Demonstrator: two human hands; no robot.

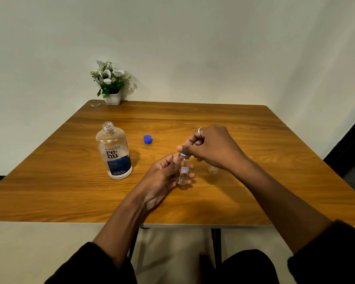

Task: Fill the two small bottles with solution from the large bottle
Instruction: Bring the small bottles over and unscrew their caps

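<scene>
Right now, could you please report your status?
Left hand grips small bottle; right hand pinches its cap. Large bottle open, blue cap on table. Second small bottle half hidden behind right hand.

Both forearms (131, 212) are sticking out of dark sleeves (103, 263), angling toward each other. The left grip (164, 171), palm turned inward, is holding the small bottle (183, 174) in curled fingers (191, 167). The right grip (211, 146), wearing a ring (199, 130), is arching over it and pinching the cap (183, 154) from above.
</scene>
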